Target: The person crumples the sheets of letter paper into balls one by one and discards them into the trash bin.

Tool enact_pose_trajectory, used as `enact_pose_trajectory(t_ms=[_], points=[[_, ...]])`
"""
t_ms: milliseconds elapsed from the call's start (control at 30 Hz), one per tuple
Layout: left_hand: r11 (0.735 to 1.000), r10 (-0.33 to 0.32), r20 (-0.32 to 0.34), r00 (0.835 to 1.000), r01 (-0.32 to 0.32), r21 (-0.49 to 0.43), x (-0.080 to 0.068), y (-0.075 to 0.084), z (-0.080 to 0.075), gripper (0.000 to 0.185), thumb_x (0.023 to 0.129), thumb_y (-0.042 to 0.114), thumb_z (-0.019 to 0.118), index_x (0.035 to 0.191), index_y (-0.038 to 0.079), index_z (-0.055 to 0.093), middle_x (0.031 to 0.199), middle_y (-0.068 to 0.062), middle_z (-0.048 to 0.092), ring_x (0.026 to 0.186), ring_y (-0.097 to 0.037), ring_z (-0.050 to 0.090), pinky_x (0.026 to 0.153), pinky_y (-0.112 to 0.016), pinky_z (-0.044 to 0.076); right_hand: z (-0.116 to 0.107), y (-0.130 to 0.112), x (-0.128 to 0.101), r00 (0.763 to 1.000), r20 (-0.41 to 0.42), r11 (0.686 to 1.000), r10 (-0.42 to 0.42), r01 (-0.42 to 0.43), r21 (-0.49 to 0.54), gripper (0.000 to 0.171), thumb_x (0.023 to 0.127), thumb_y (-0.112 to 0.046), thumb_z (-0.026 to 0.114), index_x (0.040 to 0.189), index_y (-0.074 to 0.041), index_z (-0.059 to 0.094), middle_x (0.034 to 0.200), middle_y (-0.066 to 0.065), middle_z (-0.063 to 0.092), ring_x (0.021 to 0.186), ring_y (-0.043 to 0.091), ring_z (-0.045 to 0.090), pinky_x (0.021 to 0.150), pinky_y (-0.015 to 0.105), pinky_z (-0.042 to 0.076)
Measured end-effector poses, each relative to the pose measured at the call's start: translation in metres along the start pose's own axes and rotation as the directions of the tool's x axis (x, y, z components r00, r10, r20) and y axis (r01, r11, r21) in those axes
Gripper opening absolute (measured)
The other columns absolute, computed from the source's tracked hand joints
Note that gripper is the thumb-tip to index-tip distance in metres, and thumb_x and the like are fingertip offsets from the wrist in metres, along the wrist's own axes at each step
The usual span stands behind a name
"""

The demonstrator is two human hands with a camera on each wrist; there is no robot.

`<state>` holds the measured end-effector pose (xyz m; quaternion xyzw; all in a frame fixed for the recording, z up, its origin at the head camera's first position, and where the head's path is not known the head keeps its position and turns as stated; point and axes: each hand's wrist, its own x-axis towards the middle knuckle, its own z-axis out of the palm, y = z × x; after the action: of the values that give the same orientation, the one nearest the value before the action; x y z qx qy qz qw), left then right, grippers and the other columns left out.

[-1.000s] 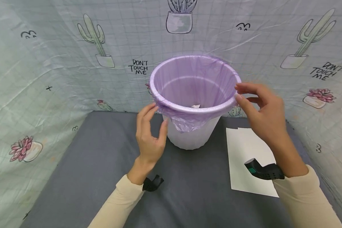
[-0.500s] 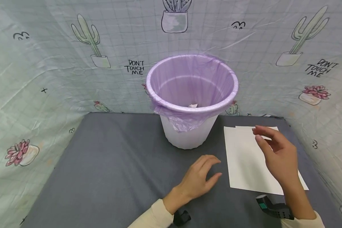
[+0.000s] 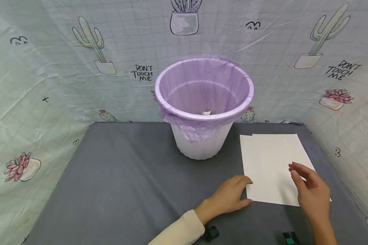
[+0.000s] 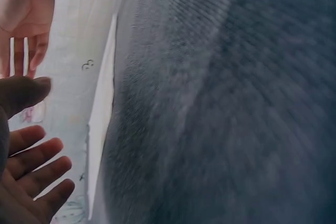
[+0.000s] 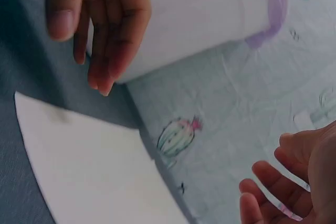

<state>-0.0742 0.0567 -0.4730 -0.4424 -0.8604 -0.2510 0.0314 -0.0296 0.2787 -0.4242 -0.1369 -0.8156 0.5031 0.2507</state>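
Observation:
A white bin [image 3: 202,146] with a purple liner [image 3: 203,85] stands at the back of the grey cloth; a small white scrap [image 3: 206,112] lies inside it. White paper sheets [image 3: 270,163] lie flat to its right. My left hand [image 3: 233,195] rests on the cloth, fingers relaxed, fingertips at the paper's near left corner. My right hand [image 3: 309,190] hovers over the paper's near right part, fingers loosely bent, holding nothing. In the right wrist view the paper [image 5: 89,166], bin [image 5: 199,19] and both hands show. The left wrist view catches the paper's edge [image 4: 102,114].
A grey cloth [image 3: 125,177] covers the table. Cactus-print sheeting [image 3: 49,85] walls in the back and both sides. Black wrist-camera mounts [image 3: 211,233] show at the bottom edge.
Both hands left the bin's rim and came down toward me. The left hand settled at the paper's near left corner; the right hand moved over the paper.

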Motion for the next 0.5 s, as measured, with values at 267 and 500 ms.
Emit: enact_pose_trajectory(t_ms=[267, 500], points=[[0.994, -0.044, 0.169, 0.985, 0.027, 0.104, 0.012, 0.003, 0.015, 0.059, 0.087, 0.036, 0.070, 0.135, 0.012, 0.045, 0.140, 0.001, 0.045, 0.135, -0.012, 0.034, 0.108, -0.019, 0.024, -0.008, 0.035, -0.004, 0.979, -0.062, 0.976, 0.196, -0.201, -0.087, 0.034, 0.093, -0.011, 0.063, 0.126, -0.005, 0.061, 0.111, -0.017, 0.061, 0.095, -0.009, 0.054, 0.076, 0.004, 0.040], [0.970, -0.082, 0.200, 0.976, 0.033, 0.241, 0.016, 0.007, 0.020, 0.055, 0.086, 0.038, 0.071, 0.130, 0.015, 0.050, 0.132, 0.004, 0.052, 0.129, -0.008, 0.042, 0.107, -0.019, 0.027, -0.010, 0.057, -0.008, 0.953, -0.052, 0.916, 0.298, -0.300, -0.265, 0.042, 0.096, -0.023, 0.058, 0.135, -0.008, 0.054, 0.134, 0.008, 0.053, 0.113, 0.008, 0.051, 0.089, 0.010, 0.038]])
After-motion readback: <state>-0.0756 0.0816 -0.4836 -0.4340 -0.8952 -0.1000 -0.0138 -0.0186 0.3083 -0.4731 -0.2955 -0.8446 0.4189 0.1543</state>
